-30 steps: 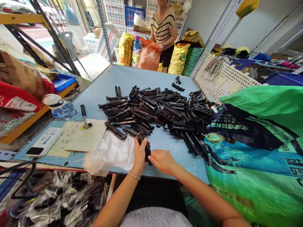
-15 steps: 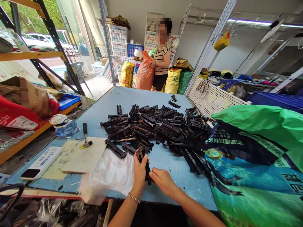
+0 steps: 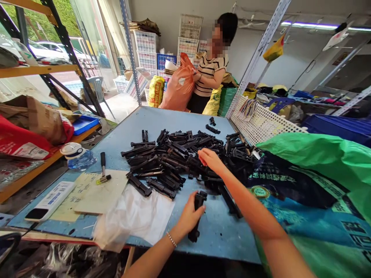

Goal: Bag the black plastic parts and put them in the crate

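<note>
Head view: black part (image 3: 196,227), lower centre, in the left hand (image 3: 188,217).
Left hand: grip wrapped closely around the part.
Right hand (image 3: 211,159): over the pile (image 3: 174,160), frame centre, curled; cannot tell whether its grip has anything.
Pile: black, on the bench (image 3: 220,237).
Sheet (image 3: 142,212): white, lower left of centre.

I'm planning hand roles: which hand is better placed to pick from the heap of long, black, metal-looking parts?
Likely the right hand: it's over the heap, though whether it holds anything is unclear. The left hand grips one long black part.
</note>
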Available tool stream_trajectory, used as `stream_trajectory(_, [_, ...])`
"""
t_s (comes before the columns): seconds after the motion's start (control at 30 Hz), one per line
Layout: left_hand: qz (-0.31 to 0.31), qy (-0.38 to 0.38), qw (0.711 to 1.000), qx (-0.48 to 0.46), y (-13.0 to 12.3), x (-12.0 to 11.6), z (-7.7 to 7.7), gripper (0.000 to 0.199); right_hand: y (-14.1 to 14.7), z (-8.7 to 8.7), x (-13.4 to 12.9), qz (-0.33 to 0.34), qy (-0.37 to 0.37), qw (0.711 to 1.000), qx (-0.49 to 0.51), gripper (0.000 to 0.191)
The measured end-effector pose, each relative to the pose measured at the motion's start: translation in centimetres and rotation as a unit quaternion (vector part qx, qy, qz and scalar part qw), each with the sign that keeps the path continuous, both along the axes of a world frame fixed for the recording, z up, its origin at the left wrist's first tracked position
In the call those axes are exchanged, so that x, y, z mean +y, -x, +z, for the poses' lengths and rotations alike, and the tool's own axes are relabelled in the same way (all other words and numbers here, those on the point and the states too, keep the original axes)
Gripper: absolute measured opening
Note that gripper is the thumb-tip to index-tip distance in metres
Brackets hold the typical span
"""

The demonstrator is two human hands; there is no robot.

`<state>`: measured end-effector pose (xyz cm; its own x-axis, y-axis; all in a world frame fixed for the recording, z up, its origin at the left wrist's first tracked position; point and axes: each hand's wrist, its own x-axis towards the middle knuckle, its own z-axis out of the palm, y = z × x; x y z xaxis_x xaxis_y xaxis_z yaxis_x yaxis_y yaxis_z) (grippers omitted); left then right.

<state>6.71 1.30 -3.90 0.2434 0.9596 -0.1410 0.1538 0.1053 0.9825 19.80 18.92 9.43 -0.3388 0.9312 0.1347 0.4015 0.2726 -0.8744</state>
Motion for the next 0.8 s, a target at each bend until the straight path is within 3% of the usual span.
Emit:
stream_trajectory(0.1, [-0.126,-0.049,0.984,0.116,-0.4,1.8,0.6,0.08,0.0,2.1,8.1,-0.019,-0.063,0.992,-0.109,0.035])
stream_trajectory(0.17, [-0.213,-0.079,0.964,0.136,0.9,4.2,2.9,0.084,0.1,2.9,13.9,-0.039,-0.09,0.982,-0.164,0.026])
stream_trajectory(0.23, [-0.239,-0.139,0.953,0.126,3.2,8.8,6.5,0.082,0.1,3.7,20.1,-0.068,-0.115,0.973,-0.186,0.023])
stream_trajectory(0.27, [-0.216,-0.179,0.952,0.126,4.6,12.2,8.4,0.076,0.2,4.2,23.3,-0.086,-0.131,0.969,-0.19,0.029])
stream_trajectory(0.37, [-0.024,-0.274,0.941,0.197,8.5,25.7,12.8,0.058,1.2,6.3,33.0,-0.123,-0.212,0.938,-0.245,0.066])
stream_trajectory(0.43, [0.067,-0.266,0.924,0.267,10.8,35.5,13.3,0.058,2.7,7.7,39.3,-0.11,-0.287,0.891,-0.333,0.092])
stream_trajectory(0.5, [0.123,-0.236,0.907,0.326,12.9,44.1,12.0,0.063,5.2,8.4,45.2,-0.087,-0.332,0.841,-0.418,0.113])
stream_trajectory(0.57, [0.168,-0.23,0.889,0.358,14.7,50.3,10.0,0.074,8.3,7.6,50.3,-0.095,-0.3,0.84,-0.443,0.128])
stream_trajectory(0.63, [0.217,-0.271,0.865,0.363,16.5,54.6,8.7,0.084,11.6,4.9,54.0,-0.13,-0.195,0.878,-0.417,0.13])
stream_trajectory(0.7, [0.277,-0.324,0.832,0.354,18.2,57.9,8.9,0.086,14.3,1.0,56.2,-0.172,-0.101,0.907,-0.37,0.115])
stream_trajectory(0.8, [0.342,-0.352,0.795,0.356,21.2,62.2,11.0,0.083,15.9,-4.7,56.8,-0.22,-0.124,0.911,-0.325,0.079])
